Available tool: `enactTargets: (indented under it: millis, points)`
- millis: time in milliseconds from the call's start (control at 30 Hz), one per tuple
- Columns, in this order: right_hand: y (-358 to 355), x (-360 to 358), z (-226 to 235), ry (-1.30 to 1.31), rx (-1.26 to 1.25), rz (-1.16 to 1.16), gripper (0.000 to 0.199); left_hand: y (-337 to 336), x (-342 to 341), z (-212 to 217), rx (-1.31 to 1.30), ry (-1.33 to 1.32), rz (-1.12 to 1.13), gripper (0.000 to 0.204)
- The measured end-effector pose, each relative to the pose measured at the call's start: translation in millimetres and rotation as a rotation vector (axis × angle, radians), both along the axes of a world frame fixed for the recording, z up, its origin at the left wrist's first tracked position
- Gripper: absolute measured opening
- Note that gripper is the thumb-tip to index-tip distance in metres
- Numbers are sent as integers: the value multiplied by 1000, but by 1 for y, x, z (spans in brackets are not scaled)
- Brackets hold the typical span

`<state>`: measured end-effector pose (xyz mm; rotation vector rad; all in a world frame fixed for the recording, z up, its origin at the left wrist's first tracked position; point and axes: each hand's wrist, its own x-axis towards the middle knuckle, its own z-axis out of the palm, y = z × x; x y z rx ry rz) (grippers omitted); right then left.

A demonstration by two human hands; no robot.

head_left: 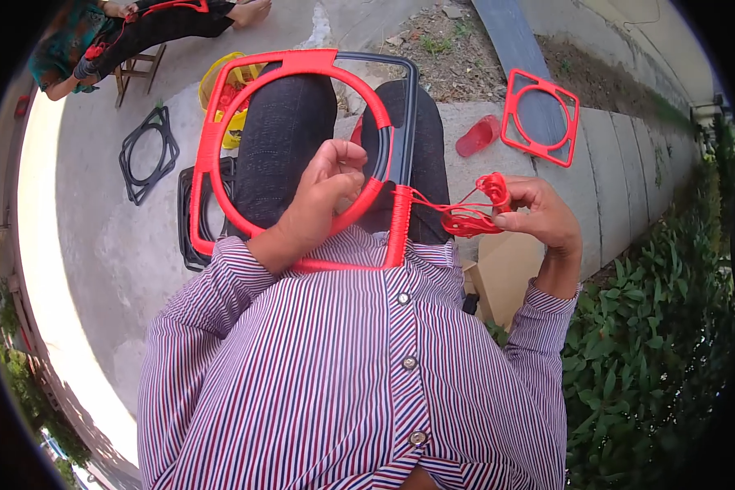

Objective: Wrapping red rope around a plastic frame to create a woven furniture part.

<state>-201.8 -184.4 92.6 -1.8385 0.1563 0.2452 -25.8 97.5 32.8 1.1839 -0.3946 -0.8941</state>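
A square frame with a round ring inside it (207, 151) rests upright across my lap. Red cord is wrapped over most of it, while black shows at its upper right and on part of the ring. My left hand (331, 186) reaches over the ring's lower part, fingers curled inward beside its right side; whether anything is in them is hidden. To the right of the frame, my right hand (539, 214) is closed around a looped bundle of red cord (494, 192). Strands run from the bundle to the wrapped lower right side of the frame.
Black frames (149, 155) lie on the concrete to the left. A yellow basket (235, 131) holds red material. At right are a red slipper (478, 135), a red frame (569, 122), cardboard (506, 273) and bushes (637, 351). Another person (69, 41) sits at upper left with red cord.
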Motion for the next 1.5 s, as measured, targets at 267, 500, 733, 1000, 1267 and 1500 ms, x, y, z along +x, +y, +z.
enactTargets:
  millis: [267,500,733,1000,1267,1500]
  points:
    - [-23,-3,-37,-185,458,-405,30,-9,0,-1,83,152,-144,39]
    - [-62,-40,-68,-427,896,-657,27,-14,-7,11,138,209,-263,36]
    - [-95,-77,-100,-579,1077,-797,19,-22,-8,14,251,85,-349,32]
    - [72,12,-70,186,601,-367,27,-28,-13,34,420,-46,-288,19]
    - [25,6,-70,-80,657,-726,18,-17,5,41,330,79,-400,18]
    - [46,-37,-93,-43,703,-743,11,3,15,50,225,266,-251,17]
